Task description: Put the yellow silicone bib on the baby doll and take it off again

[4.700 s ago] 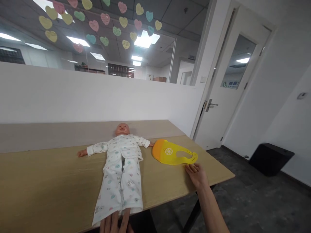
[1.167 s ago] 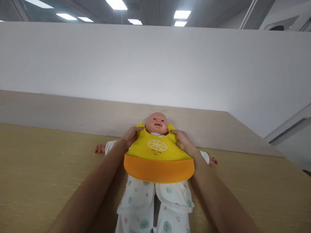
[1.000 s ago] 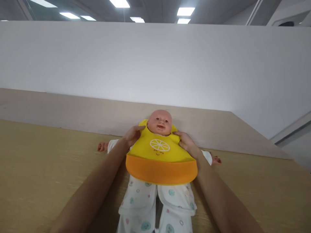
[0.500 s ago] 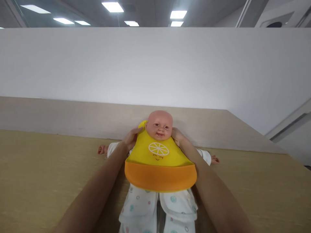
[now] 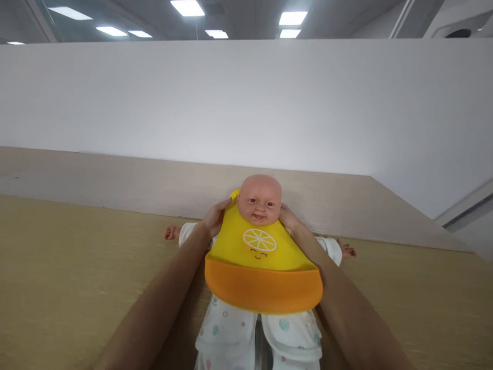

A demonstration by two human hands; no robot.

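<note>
A bald baby doll (image 5: 262, 192) sits facing me, wearing white clothes with coloured prints (image 5: 227, 334). Over its chest lies a yellow bib (image 5: 234, 246) with a white citrus slice and a smiling face. Along the bib's bottom runs an orange catch pocket (image 5: 264, 290). My left hand (image 5: 216, 217) grips the bib's neck strap beside the doll's head, thumb in front. On the other side of the neck, my right hand (image 5: 288, 218) is closed at the bib's upper edge. Its fingertips are hidden behind the doll's head.
The doll rests on a yellowish wood-look surface (image 5: 77, 277). Behind it rises a low pale ledge (image 5: 115, 180), then a white partition (image 5: 231, 103). The doll's arms stretch out to both sides, one small hand (image 5: 171, 233) at left and another (image 5: 347, 250) at right.
The whole view has shifted slightly, so the doll, bib and both hands appear a little further right. Both hands keep their places at the doll's neck.
</note>
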